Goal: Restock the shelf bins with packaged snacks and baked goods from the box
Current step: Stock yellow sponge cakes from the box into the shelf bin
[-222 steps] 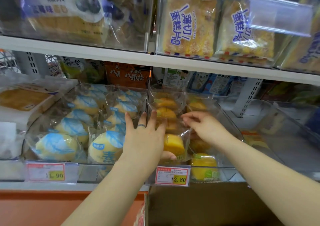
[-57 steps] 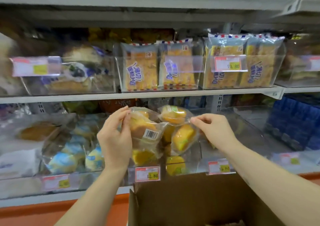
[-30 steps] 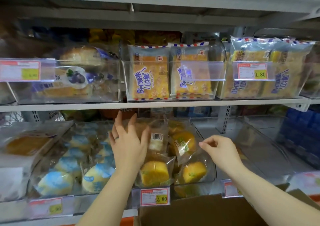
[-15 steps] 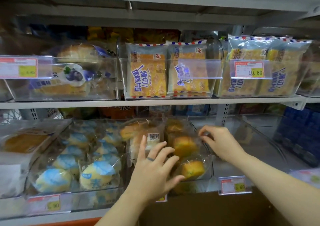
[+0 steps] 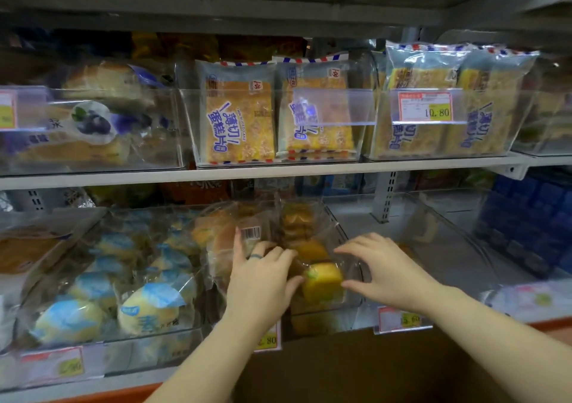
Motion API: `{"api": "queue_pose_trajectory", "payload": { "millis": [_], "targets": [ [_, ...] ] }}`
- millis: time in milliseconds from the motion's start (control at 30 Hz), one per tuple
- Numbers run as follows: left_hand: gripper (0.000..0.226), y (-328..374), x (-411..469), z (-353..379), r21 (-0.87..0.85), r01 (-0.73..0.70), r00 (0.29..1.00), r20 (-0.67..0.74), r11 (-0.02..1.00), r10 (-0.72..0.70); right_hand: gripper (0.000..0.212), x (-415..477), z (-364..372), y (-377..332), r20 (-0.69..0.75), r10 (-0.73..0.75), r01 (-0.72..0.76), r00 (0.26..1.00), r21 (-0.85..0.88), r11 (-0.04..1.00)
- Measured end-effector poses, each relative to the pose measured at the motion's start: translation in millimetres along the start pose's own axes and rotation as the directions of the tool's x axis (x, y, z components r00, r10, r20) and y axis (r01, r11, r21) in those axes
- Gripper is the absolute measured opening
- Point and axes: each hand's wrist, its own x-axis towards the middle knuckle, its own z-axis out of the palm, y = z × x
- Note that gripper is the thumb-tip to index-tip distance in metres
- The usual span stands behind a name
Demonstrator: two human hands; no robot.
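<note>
A clear bin (image 5: 337, 226) on the lower shelf holds several clear packets of yellow cakes. The front packet (image 5: 323, 282) lies between my hands. My left hand (image 5: 263, 282) rests on the packets at the bin's left side, its fingers spread and reaching over a barcoded packet (image 5: 250, 235). My right hand (image 5: 383, 266) touches the front packet's right side with spread fingers and thumb. The cardboard box (image 5: 356, 368) is below my arms, its contents hidden.
To the left is a bin of blue-and-white wrapped buns (image 5: 105, 282). A clear bin (image 5: 448, 248) to the right looks nearly bare. The shelf above carries bins of sliced cake packets (image 5: 241, 124) and blueberry bread (image 5: 89, 124). Price tags (image 5: 402, 319) hang off the bin fronts.
My left hand has shifted up and left onto the packets. My right hand came down from the back of the bin to the front packet's right side. The camera moved closer.
</note>
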Motion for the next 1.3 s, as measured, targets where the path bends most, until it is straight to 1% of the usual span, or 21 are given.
{"api": "queue_pose_trajectory", "payload": {
  "millis": [33,100,200,300,333,367,433,500,567,667,733,800,833,900,933,967,1000,1100,1133,1233,1300],
  "targets": [
    [0.035,0.5,1.5,0.3,0.004,0.012,1.0,-0.008,1.0,-0.012,0.06,0.8,2.2,1.4,0.022,0.034,-0.033,0.999,-0.035,0.999],
    [0.039,1.4,2.8,-0.2,-0.002,0.005,1.0,-0.02,1.0,-0.005,0.063,6.5,5.2,1.1,0.029,0.085,-0.085,0.996,-0.02,0.996],
    [0.041,-0.1,2.9,0.6,0.008,-0.044,0.998,-0.035,0.999,0.044,0.053,14.8,6.8,0.4,0.042,0.104,-0.106,0.994,0.056,0.993],
    [0.027,-4.8,2.2,1.7,0.018,-0.104,0.993,-0.059,0.994,0.105,0.047,18.9,4.7,-0.4,0.009,0.107,-0.107,0.994,0.114,0.988],
    [0.028,-5.8,1.0,1.0,0.01,-0.108,0.993,-0.045,0.994,0.108,0.046,18.7,4.5,-1.1,0.005,0.115,-0.114,0.993,0.14,0.984],
    [0.035,-6.3,-0.3,0.5,-0.005,-0.115,0.993,-0.012,0.993,0.115,0.045,17.8,5.3,-1.9,0.016,0.117,-0.118,0.993,0.156,0.981],
    [0.046,-7.2,-3.7,1.5,-0.004,-0.15,0.988,0.041,0.989,0.15,0.044,14.6,8.8,-2.7,0.079,0.106,-0.116,0.991,0.132,0.984],
    [0.048,-8.2,-6.2,1.9,0.026,-0.195,0.979,0.071,0.981,0.192,0.043,13.0,9.6,-2.4,0.109,0.09,-0.101,0.99,0.091,0.991],
    [0.043,-9.8,-6.2,1.2,0.048,-0.236,0.971,0.059,0.971,0.233,0.044,14.7,6.5,-2.0,0.097,0.081,-0.086,0.992,0.044,0.995],
    [0.047,-10.4,-7.0,0.9,0.037,-0.294,0.956,0.028,0.955,0.293,0.043,15.6,5.1,-4.1,0.066,0.039,-0.036,0.997,-0.053,0.998],
    [0.047,-10.9,-9.6,1.7,0.03,-0.343,0.939,0.013,0.939,0.343,0.042,10.6,6.3,-5.7,0.083,0.004,0.005,0.997,-0.105,0.994],
    [0.048,-12.2,-12.3,2.9,0.03,-0.382,0.924,0.002,0.924,0.382,0.043,4.0,5.0,-4.2,0.093,-0.016,0.024,0.996,-0.095,0.995],
    [0.049,-13.2,-13.1,3.0,0.034,-0.39,0.921,-0.003,0.92,0.39,0.044,3.7,3.0,-2.6,0.053,-0.022,0.025,0.998,-0.059,0.998],
    [0.05,-14.3,-13.6,2.4,0.043,-0.39,0.92,-0.007,0.92,0.391,0.043,12.1,-1.3,-0.9,-0.11,-0.029,0.034,0.994,0.042,0.999],
    [0.05,-14.3,-13.5,2.3,0.049,-0.389,0.921,-0.005,0.92,0.39,0.043,19.8,-1.9,-2.6,-0.166,-0.033,0.042,0.986,0.055,0.998],
    [0.049,-13.9,-13.3,2.2,0.054,-0.387,0.922,-0.002,0.92,0.388,0.044,28.3,-2.2,-6.8,-0.179,-0.033,0.043,0.983,0.052,0.998],
    [0.048,-13.6,-13.4,2.4,0.057,-0.384,0.923,0.002,0.921,0.385,0.046,36.4,-1.2,-11.8,-0.155,-0.036,0.042,0.987,0.039,0.998],
    [0.046,-13.4,-13.5,2.5,0.057,-0.371,0.928,-0.004,0.927,0.372,0.044,54.3,9.6,-20.3,0.03,-0.058,0.06,0.998,-0.049,0.997],
    [0.046,-13.7,-13.6,2.5,0.056,-0.369,0.929,-0.011,0.928,0.37,0.042,56.2,12.1,-18.7,0.057,-0.064,0.067,0.996,-0.05,0.997],
    [0.047,-15.7,-14.3,3.0,0.056,-0.372,0.927,-0.04,0.927,0.374,0.036,54.1,10.2,-10.9,0.056,-0.036,0.034,0.998,0.036,0.999],
    [0.046,-16.5,-14.7,4.5,0.058,-0.382,0.921,-0.056,0.922,0.385,0.034,52.4,6.2,-5.9,0.06,-0.028,0.025,0.998,0.06,0.998]
  ]
}}
